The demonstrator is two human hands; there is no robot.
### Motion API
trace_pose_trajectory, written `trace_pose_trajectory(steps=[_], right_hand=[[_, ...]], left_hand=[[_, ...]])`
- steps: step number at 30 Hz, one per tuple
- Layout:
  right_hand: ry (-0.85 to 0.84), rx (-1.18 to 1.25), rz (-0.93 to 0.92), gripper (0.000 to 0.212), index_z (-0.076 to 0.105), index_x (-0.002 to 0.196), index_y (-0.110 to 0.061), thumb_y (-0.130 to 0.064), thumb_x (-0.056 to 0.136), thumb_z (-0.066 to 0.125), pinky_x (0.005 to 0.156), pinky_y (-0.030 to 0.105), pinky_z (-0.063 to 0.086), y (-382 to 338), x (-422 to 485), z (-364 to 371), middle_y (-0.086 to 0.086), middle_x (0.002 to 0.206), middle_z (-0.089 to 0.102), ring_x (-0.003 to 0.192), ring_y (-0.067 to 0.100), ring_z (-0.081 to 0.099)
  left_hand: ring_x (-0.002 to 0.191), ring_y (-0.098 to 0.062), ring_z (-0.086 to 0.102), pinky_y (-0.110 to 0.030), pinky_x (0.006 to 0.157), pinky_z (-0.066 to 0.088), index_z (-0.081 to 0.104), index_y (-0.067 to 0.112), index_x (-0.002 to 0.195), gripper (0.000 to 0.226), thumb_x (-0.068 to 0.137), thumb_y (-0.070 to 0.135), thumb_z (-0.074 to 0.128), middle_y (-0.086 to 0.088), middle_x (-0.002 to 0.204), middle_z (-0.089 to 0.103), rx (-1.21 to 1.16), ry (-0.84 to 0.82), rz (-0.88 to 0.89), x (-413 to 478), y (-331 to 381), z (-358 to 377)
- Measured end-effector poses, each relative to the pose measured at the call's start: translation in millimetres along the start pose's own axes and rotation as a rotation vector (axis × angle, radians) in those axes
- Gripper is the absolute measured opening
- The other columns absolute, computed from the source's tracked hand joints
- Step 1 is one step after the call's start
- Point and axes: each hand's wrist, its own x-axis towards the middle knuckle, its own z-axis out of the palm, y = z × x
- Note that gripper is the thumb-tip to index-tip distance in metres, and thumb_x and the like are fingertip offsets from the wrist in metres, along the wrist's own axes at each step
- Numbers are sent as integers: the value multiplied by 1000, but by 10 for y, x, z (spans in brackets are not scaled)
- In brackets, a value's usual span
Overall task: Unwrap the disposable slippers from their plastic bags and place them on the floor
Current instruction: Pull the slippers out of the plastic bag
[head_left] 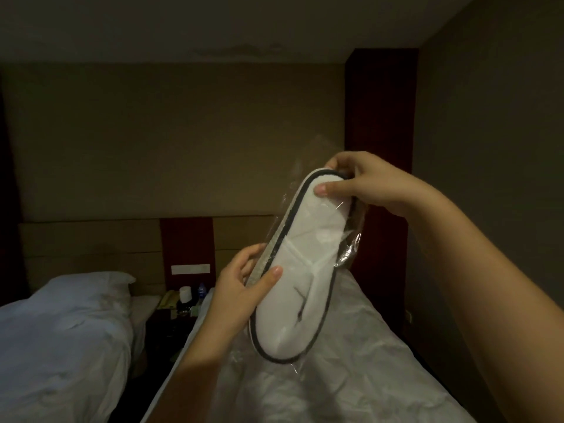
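A pair of white disposable slippers with dark edging, stacked flat inside a clear plastic bag, is held up in the air over a bed, tilted with its heel end up and to the right. My left hand grips the lower left edge of the pack, thumb on top. My right hand pinches the upper end, thumb pressed on the white sole, fingers behind. The plastic is crumpled along the right side.
A bed with a white cover lies directly below the hands. A second bed with a pillow is at the left. Between them stands a dark nightstand with a phone, a bottle and small items. A wooden headboard runs along the wall.
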Motion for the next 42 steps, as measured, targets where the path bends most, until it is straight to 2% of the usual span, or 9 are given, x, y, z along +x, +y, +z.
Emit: trace_pose_trajectory(steps=[7,13,17,20,25,29,31,38,42], right_hand=[[394,481,46,35,62,111,-12,-31,83,71,62,27,55,390,-179,-23,1,94,69,79,12,71],[633,784,176,25,62,109,-12,-26,89,65,67,31,57,762,-365,67,5,105,66,93,19,66],[641,875,278,14,63,101,-17,-25,90,63,75,38,57,934,-428,255,3,103,67,97,22,64],[657,918,341,17,64,102,-17,-27,88,67,80,43,57,1042,-469,313,8,108,69,100,26,66],[778,968,364,24,63,107,-16,-26,87,68,83,38,57,1202,-524,229,6,111,68,108,25,64],[874,990,360,19,61,104,-19,-25,87,68,65,23,57,1281,-563,150,1,108,67,99,15,65],[920,1009,377,21,60,104,-19,-26,87,68,71,27,58,1331,-587,88,1,108,66,97,15,66],[1069,1040,355,12,59,95,-18,-25,89,66,84,32,58,1405,-624,5,-1,101,66,89,11,67],[1019,1015,353,9,58,97,-21,-24,90,64,76,26,58,1360,-587,169,-1,103,65,94,13,66]], left_hand=[[99,7,63,-9,70,50,56,37,119,57,70,62,69,17,112,64,157,152,55,47,-28,-270],[119,-15,53,-24,85,43,30,30,144,86,68,57,61,0,141,50,-56,340,-117,68,-177,-485],[105,-21,67,-31,76,58,46,25,137,61,81,37,66,-7,121,66,-214,294,-152,92,-212,-365],[79,-9,71,-23,65,58,56,20,125,39,88,17,66,-8,106,71,-116,351,-26,113,-253,-389],[63,0,67,-24,62,55,62,42,98,34,88,10,65,10,83,74,-89,500,-4,139,-327,-678],[60,3,65,-21,64,54,58,34,112,34,89,9,64,8,85,71,-96,583,-16,134,-394,-919],[58,4,64,-17,60,54,55,26,120,37,89,7,63,6,89,67,-77,609,-15,124,-430,-1012],[85,-15,63,-34,82,51,58,35,110,34,88,10,66,5,92,68,-58,677,-3,133,-537,-1199],[76,-4,61,-12,56,51,61,41,107,33,87,14,64,7,89,63,-23,816,11,157,-609,-1239]])
